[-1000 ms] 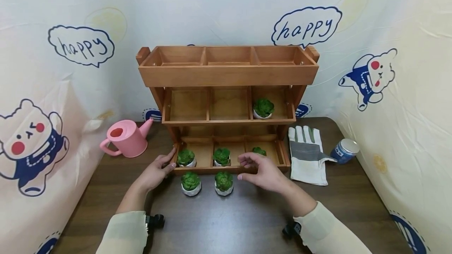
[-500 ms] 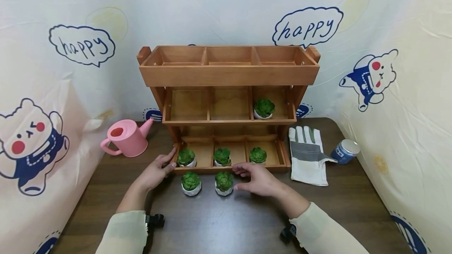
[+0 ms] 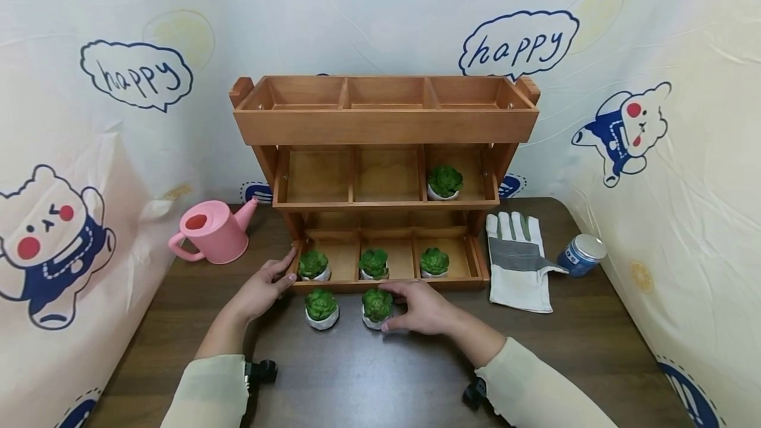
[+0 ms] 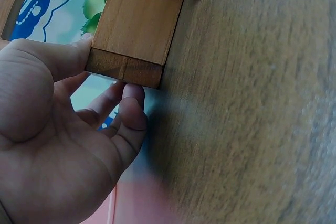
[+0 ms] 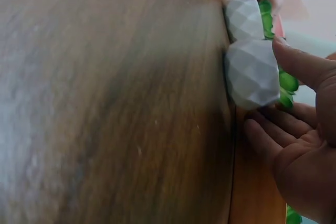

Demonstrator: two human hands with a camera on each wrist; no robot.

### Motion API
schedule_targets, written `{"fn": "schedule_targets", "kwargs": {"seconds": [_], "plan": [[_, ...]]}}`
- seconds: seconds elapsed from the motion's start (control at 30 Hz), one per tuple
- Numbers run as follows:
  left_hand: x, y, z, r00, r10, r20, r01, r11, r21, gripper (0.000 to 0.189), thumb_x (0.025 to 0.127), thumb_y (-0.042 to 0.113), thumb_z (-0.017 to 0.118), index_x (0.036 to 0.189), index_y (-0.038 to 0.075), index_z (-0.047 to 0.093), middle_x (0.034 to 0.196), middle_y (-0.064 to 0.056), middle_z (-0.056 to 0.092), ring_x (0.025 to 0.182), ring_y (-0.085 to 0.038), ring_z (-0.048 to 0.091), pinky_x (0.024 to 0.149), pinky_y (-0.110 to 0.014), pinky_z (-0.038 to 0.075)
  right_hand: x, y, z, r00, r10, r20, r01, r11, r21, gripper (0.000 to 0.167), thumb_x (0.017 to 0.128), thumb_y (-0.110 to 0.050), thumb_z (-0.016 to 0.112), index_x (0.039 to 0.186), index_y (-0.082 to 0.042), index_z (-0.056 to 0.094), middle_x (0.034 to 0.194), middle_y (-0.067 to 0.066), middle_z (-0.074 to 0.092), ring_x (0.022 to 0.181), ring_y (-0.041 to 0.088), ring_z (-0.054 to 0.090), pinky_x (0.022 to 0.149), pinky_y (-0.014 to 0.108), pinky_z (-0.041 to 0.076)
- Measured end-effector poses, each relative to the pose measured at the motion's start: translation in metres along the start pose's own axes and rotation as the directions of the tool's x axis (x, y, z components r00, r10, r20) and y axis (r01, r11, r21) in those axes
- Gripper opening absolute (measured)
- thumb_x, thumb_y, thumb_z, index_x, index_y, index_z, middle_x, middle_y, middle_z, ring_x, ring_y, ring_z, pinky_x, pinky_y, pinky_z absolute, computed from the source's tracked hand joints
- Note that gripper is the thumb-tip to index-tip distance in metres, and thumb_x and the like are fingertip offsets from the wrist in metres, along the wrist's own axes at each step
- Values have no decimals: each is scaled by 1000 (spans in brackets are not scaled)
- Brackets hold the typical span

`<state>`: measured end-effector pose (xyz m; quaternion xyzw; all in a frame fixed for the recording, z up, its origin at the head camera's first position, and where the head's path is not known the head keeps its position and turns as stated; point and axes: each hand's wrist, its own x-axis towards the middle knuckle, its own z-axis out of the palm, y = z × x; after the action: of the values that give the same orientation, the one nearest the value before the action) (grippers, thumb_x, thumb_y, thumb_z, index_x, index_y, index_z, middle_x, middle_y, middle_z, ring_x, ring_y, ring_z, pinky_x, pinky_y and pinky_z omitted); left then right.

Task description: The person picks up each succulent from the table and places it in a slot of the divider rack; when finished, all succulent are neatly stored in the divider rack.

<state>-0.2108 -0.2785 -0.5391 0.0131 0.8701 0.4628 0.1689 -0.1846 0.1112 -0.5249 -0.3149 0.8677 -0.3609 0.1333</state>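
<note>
Centrally, on the bench (image 3: 333, 375), stands one brown, three-tiered wooden rack (image 3: 385, 127); the left grip (image 3: 260, 290) pinches its lower corner; the right grip (image 3: 425, 309) straddles, whether pinching unclear, one of six green, white-potted succulents (image 3: 376, 304): four racked, two in front.

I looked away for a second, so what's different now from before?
The right hand moved left and a bit nearer the head camera, to the right plant on the table. Its thumb and fingers are now around that plant; whether they grip it, I can't tell. The left hand stayed at the corner of the shelf, and every plant stayed put.
</note>
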Motion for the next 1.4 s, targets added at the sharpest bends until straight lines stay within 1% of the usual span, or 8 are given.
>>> {"fn": "schedule_targets", "kwargs": {"seconds": [0.07, 0.2, 0.5, 0.7, 0.93, 1.17, 1.27, 1.4], "plan": [[0, 0, 0, 1000, 0, -1, 0, 1000, 2, 67, 106, 37, 58, 165, 30, 27, 138, -14, 43, 101, -29, 53, 85, -38, 48, 2, -2, 2, 1000, 7, 4, -7, 1000, -24, 82, 81, -37, 91, 150, -12, 55, 147, 6, 59, 134, 21, 55, 111, 40, 43], [-1, 0, 0, 1000, -4, 1, 4, 1000, -1, 66, 106, 37, 58, 165, 31, 28, 138, -13, 43, 100, -30, 53, 84, -39, 47, 6, -3, 7, 1000, 19, 4, -19, 999, -41, 80, 80, -37, 92, 149, -14, 57, 144, 4, 61, 130, 18, 57, 109, 38, 44], [-1, 0, -1, 1000, -9, 6, 9, 1000, -2, 67, 106, 39, 59, 165, 33, 27, 136, -12, 43, 101, -30, 52, 85, -39, 47, 9, -4, 11, 999, 49, -8, -49, 999, 13, 67, 77, -34, 94, 135, -21, 65, 126, -6, 67, 114, 9, 62, 98, 32, 50], [-1, 0, -1, 1000, -9, 8, 9, 1000, -5, 67, 106, 39, 59, 165, 33, 27, 139, -13, 42, 102, -30, 52, 86, -39, 47, 7, -3, 11, 999, 48, -8, -48, 998, 30, 67, 76, -37, 94, 135, -21, 66, 128, -6, 67, 115, 8, 61, 96, 30, 50], [0, 0, 0, 1000, -4, 7, 4, 1000, 3, 67, 106, 39, 59, 165, 32, 27, 136, -13, 43, 100, -29, 52, 85, -39, 46, 3, -5, 8, 998, 61, -4, -61, 997, 46, 67, 76, -39, 94, 135, -22, 67, 127, -9, 67, 115, 7, 62, 98, 33, 51], [-1, -1, 0, 1000, 5, 2, -5, 1000, 7, 67, 106, 39, 58, 165, 32, 27, 135, -13, 43, 100, -29, 53, 85, -39, 47, -1, -8, 4, 998, 67, -21, -65, 995, 78, 68, 76, -41, 94, 135, -21, 67, 132, -3, 67, 112, 10, 65, 93, 32, 54], [-1, -1, 0, 1000, 8, 1, -8, 1000, 5, 67, 106, 38, 58, 165, 31, 27, 135, -13, 43, 100, -29, 53, 85, -39, 47, -3, -10, 1, 998, 63, -31, -59, 993, 98, 68, 76, -40, 94, 135, -20, 67, 135, -1, 66, 114, 12, 65, 94, 33, 54], [-1, -1, 0, 1000, 4, 1, -5, 1000, 5, 67, 106, 39, 58, 165, 32, 26, 135, -13, 43, 100, -29, 52, 84, -39, 46, -5, -11, -2, 997, 59, -44, -54, 995, 89, 69, 76, -42, 93, 136, -18, 67, 136, 1, 66, 116, 13, 65, 95, 34, 54]]}}
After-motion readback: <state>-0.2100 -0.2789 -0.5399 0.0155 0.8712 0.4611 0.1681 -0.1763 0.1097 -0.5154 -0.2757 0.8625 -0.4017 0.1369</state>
